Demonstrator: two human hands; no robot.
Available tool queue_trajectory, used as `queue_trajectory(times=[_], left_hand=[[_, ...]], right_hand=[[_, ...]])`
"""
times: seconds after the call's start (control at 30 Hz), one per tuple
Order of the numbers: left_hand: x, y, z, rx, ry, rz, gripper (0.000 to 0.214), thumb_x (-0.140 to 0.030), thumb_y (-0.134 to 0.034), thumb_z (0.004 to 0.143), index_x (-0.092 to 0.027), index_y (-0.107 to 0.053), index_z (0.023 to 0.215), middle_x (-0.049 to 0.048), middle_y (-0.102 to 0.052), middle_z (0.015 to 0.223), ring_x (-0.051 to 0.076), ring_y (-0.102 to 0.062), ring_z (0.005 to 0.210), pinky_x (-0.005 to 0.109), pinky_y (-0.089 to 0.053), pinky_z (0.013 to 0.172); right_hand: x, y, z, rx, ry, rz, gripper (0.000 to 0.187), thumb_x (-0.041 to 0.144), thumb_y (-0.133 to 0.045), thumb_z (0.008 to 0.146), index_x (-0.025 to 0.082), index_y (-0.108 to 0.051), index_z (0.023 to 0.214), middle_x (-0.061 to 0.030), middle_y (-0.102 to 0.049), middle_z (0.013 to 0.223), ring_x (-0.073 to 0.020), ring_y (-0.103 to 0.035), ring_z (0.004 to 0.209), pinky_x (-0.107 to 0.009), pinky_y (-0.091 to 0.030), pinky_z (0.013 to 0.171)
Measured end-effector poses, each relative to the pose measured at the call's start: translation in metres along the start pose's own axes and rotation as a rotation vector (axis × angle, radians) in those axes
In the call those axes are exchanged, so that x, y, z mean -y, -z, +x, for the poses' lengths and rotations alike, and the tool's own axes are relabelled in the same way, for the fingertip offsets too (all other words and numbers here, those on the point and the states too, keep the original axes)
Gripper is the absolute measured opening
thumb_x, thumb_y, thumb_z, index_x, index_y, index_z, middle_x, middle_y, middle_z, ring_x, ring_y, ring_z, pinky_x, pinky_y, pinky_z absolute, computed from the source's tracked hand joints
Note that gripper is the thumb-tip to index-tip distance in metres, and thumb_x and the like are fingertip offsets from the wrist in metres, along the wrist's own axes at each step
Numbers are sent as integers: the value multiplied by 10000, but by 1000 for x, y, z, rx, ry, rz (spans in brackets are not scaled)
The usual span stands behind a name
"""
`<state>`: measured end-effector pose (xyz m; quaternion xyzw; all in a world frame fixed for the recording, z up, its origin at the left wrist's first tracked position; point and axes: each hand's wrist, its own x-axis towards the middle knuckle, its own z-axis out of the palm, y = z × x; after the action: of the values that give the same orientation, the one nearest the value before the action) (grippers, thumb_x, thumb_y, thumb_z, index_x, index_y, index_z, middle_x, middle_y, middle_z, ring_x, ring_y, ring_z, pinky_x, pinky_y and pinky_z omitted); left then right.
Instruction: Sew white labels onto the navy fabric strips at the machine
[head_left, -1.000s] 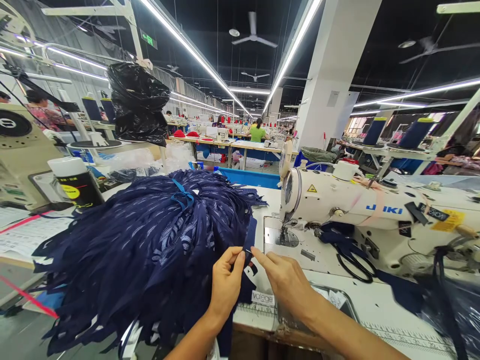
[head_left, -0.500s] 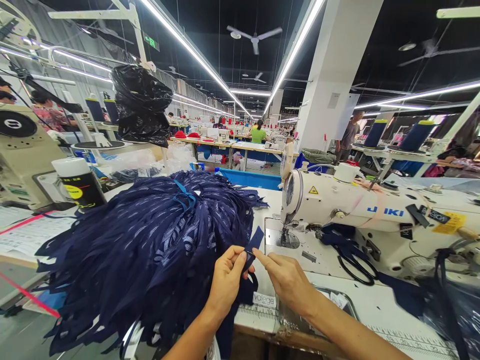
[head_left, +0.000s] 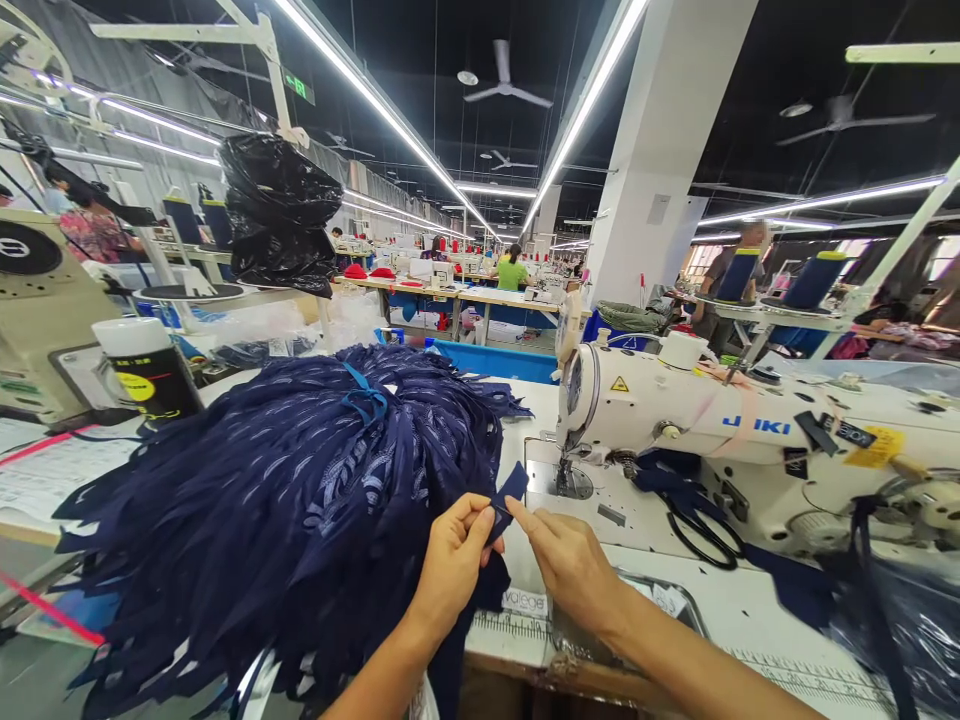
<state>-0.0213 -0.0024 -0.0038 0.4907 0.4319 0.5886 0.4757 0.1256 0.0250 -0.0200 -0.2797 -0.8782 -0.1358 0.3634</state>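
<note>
My left hand [head_left: 452,555] pinches a short navy fabric strip [head_left: 513,487] between thumb and fingers. My right hand [head_left: 576,570] meets the same strip from the right, index fingertip pressed on its face and the other fingers curled; its thumb is hidden. Left of both hands spreads a large bundle of navy fabric pieces [head_left: 262,500], bound on top with a blue tie [head_left: 366,396]. Just beyond the strip is the presser foot area of a white sewing machine [head_left: 675,395]. A white label [head_left: 523,600] lies below the hands, above a printed ruler [head_left: 510,627].
Black-handled scissors [head_left: 705,540] lie under the machine arm, beside navy cloth [head_left: 795,590]. A metal tray [head_left: 667,597] is partly behind my right forearm. A spray can [head_left: 146,370] stands at left, near a bag-wrapped black shape [head_left: 279,205]. Other people work farther back.
The view has shifted slightly, so the machine and bundle sit a little farther left. Both hands stay on the strip, with barely any movement of the fingers.
</note>
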Motion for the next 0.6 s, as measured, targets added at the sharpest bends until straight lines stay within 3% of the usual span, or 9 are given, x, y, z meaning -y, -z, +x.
queue_trajectory(times=[0.1, 0.2, 0.4, 0.5, 0.6], left_hand=[[0, -1, 0, 38, 19, 8, 228, -368, -521, 726, -141, -530, 702, -45, -491, 468, 55, -335, 406, 177, -271, 437], [3, -2, 2, 98, 38, 33, 255, -393, -535, 712, -139, -531, 685, -46, -481, 465, 52, -328, 397, 174, -258, 421], [-6, -2, 3, 237, -35, 143, 232, -372, -510, 730, -156, -530, 646, -41, -469, 498, 77, -386, 448, 188, -311, 468], [-20, -1, 1, 303, -47, 257, 228, -361, -500, 731, -166, -544, 622, -28, -488, 521, 103, -441, 486, 204, -333, 499], [-29, 4, 2, 303, -27, 347, 225, -355, -510, 713, -174, -541, 583, -29, -489, 459, 113, -434, 465, 207, -314, 488]], right_hand=[[0, 2, 1, 20, -70, 154, 387, 92, -256, 841, 94, -445, 1178, -22, -530, 599, -123, -460, 498, -234, -392, 481], [2, 3, 4, 110, -250, 423, 371, 169, -295, 853, 128, -436, 1194, 4, -524, 604, -95, -447, 498, -223, -394, 511], [11, 8, 13, 215, -713, 1161, 397, 412, -440, 803, 110, -519, 1048, 108, -285, 413, -46, -246, 357, -167, -217, 356], [13, 21, 11, 91, -843, 1366, 449, 496, -498, 753, 113, -543, 984, 127, -227, 379, -37, -180, 332, -166, -170, 339], [8, 40, 1, -134, -964, 1282, 428, 507, -450, 781, 114, -583, 888, 121, -178, 393, -46, -145, 341, -177, -153, 334]])
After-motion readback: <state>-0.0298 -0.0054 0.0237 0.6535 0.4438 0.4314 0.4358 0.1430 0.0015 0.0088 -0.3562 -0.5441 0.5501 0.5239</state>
